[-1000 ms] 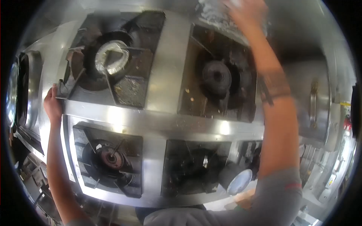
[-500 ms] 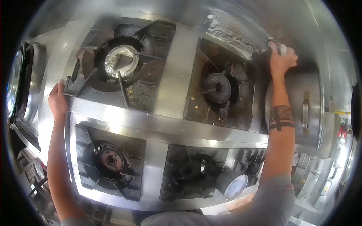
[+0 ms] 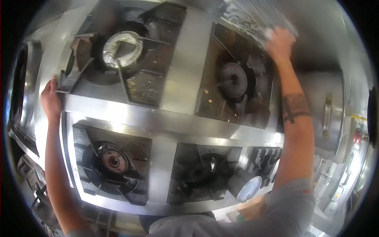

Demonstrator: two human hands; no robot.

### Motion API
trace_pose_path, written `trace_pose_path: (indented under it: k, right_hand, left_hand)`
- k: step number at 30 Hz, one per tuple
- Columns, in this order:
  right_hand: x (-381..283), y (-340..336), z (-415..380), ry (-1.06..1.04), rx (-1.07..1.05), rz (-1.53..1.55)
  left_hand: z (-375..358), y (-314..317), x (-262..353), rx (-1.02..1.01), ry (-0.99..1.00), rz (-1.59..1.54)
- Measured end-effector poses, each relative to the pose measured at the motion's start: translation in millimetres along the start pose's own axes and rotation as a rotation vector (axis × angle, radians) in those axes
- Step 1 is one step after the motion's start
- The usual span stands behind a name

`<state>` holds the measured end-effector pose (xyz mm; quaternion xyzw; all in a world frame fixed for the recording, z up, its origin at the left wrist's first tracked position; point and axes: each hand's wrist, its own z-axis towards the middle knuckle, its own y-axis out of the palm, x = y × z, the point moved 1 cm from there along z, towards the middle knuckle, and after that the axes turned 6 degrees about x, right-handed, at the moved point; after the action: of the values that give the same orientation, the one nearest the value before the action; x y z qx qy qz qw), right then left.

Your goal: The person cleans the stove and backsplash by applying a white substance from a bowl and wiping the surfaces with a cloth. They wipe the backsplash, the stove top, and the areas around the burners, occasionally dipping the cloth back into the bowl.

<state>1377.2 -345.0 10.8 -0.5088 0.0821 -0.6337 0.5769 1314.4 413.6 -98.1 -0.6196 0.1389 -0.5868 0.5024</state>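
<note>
My right hand [image 3: 280,42] is closed against the steel back wall [image 3: 316,35], beside a patch of white foam [image 3: 241,17] behind the right rear burner [image 3: 233,80]. What its fingers hold is blurred and hidden. My left hand [image 3: 51,100] rests at the left edge of the stove, its fingers up against the corner of the rear left grate [image 3: 69,85]. Nothing shows clearly in it. Crumpled foil [image 3: 123,49] lines the rear left burner.
Two front burners [image 3: 114,161] [image 3: 205,170] lie nearer to me. A small pot [image 3: 246,187] with whitish contents stands at the front right. A large steel container with a handle [image 3: 327,114] is at the right. Metal trays [image 3: 33,83] stand at the far left.
My right hand has moved left along the wall, and the foam there is now streaked. The whole view has shifted slightly. My left hand stays at the grate corner.
</note>
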Motion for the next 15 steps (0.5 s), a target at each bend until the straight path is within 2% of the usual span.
trace_pose_path:
  k: [1,2,3,4,6,8,9,10,11,13,14,15]
  right_hand:
    - [-8.2,13.3,15.5,-0.071,0.04,-0.006]
    - [2.6,13.0,5.1,-0.057,0.022,-0.007]
    - [11.5,12.7,-2.1,-0.039,0.002,-0.037]
    - [16.6,9.2,-14.1,-0.014,-0.029,-0.067]
    - [16.0,12.7,-13.3,-0.003,-0.056,-0.12]
    - [31.5,-10.8,-40.5,0.132,-0.043,-0.232]
    - [28.8,-12.2,-37.1,0.027,0.022,-0.161]
    - [21.6,5.6,-18.9,0.023,-0.016,-0.062]
    - [4.4,27.7,13.3,-0.165,0.328,0.225]
    - [-78.1,8.0,90.4,-0.134,0.238,0.153]
    - [-69.9,22.4,70.6,-0.127,0.219,0.158]
    - [-45.8,51.0,49.2,0.21,-0.057,0.254]
  left_hand:
    - [9.9,2.9,-18.2,0.018,0.088,0.009]
    - [12.0,5.7,-23.7,0.037,0.176,0.021]
    - [13.0,1.9,-14.8,-0.024,0.069,-0.025]
    - [20.0,5.0,-30.6,-0.004,0.271,0.06]
    - [12.5,3.0,-17.5,0.015,0.167,-0.019]
    - [11.7,2.5,-20.3,0.029,0.179,0.028]
    - [12.8,1.6,-18.7,0.036,0.208,0.077]
    - [14.2,2.1,-13.0,0.035,0.217,0.074]
    - [11.9,2.4,-7.7,0.037,0.141,0.039]
    - [18.9,0.9,-20.0,-0.043,0.051,0.025]
    - [17.7,2.8,-20.6,-0.062,0.053,0.032]
    - [18.6,3.2,-22.8,-0.028,0.137,0.108]
